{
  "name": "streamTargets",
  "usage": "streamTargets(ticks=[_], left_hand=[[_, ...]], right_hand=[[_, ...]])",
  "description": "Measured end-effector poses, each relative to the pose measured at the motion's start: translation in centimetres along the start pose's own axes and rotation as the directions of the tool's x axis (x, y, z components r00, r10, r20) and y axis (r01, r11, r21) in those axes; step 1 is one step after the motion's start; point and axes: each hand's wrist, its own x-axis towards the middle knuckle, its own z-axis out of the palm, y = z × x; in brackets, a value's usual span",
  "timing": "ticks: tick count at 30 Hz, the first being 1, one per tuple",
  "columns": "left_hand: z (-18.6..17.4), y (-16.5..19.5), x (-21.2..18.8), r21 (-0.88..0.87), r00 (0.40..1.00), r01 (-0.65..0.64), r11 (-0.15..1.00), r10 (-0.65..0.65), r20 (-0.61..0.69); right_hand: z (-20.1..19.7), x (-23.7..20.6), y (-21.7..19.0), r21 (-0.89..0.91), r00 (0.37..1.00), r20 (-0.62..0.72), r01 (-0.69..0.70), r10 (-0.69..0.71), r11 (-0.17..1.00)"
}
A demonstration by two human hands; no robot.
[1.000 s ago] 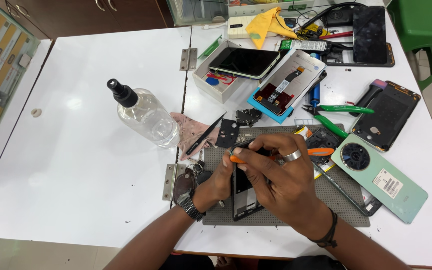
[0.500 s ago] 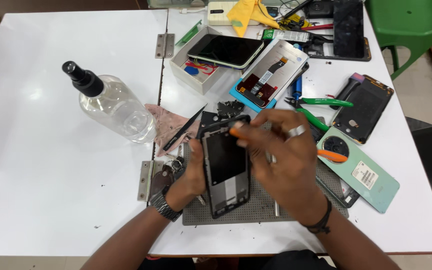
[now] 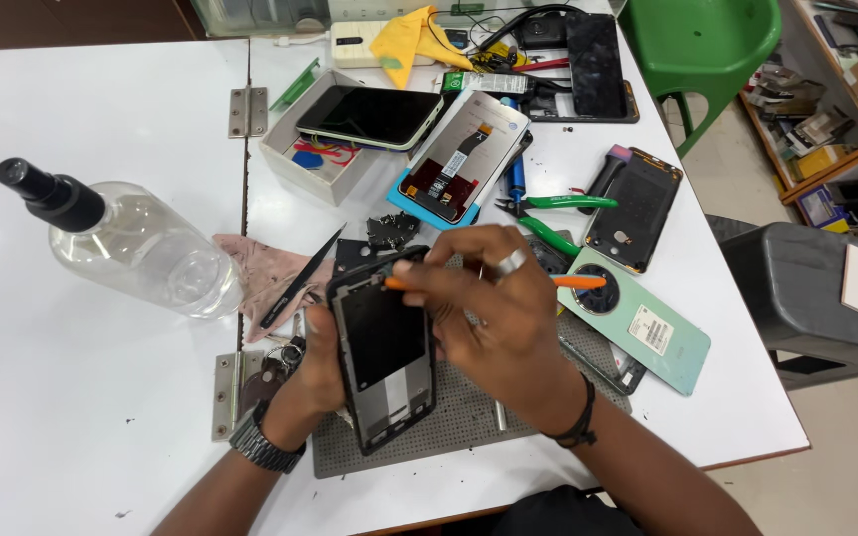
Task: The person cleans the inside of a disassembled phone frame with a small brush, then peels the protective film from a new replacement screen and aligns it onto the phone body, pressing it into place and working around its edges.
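Head view
Left hand (image 3: 315, 372): clenched around the left edge of the phone frame (image 3: 384, 359), holding it tilted up off the grey mat (image 3: 469, 422).
Right hand (image 3: 503, 323): fingers closed on an orange tool (image 3: 578, 282), whose tip meets the frame's top edge at about 12 o'clock; a ring sits on 1 finger.
Phone frame: dark, opened, lower centre of the white table (image 3: 81, 397), between both hands and above the mat.
At 9 o'clock of the frame: a pink cloth (image 3: 265, 273) with black tweezers (image 3: 300, 278) lying on it; further out, a clear spray bottle (image 3: 136, 248) on its side.
At 12 o'clock: a small box (image 3: 295, 159) with a black phone (image 3: 369, 114) resting on top, and a display panel (image 3: 464, 159) face down beside it.
At 3 o'clock: a mint-green phone back (image 3: 647, 328), just beside the right hand.
At 2 o'clock: green-handled pliers (image 3: 558, 203) and a dark phone shell (image 3: 638, 208).
Far right: a green chair (image 3: 707, 50), off the table.
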Motion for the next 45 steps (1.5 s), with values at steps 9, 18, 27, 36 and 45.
streamTargets(ticks=[9,18,27,36,45], left_hand=[[1.4,3.2,1.1,-0.151,0.992,-0.127,0.98,0.123,-0.031],[0.6,3.8,1.9,-0.065,0.961,-0.26,0.963,0.252,-0.114],[0.5,3.9,2.1,-0.012,0.919,-0.347,0.938,0.337,-0.202],[1.1,4.2,2.3,0.352,0.828,-0.349,0.868,0.462,-0.317],[0.5,4.9,2.1,0.549,0.747,-0.307,0.777,0.554,-0.368]], right_hand=[[-0.1,0.5,0.7,-0.01,0.997,-0.013,-0.072,0.071,0.997],[0.7,-0.4,0.2,-0.113,0.989,0.101,-0.1,0.111,0.989],[1.5,-1.9,-1.6,-0.02,0.99,0.139,0.007,-0.004,1.0],[2.6,-1.7,-2.6,-0.095,0.976,0.214,0.068,-0.046,0.993],[1.7,-1.5,0.9,0.16,0.918,0.13,-0.391,0.374,0.906]])
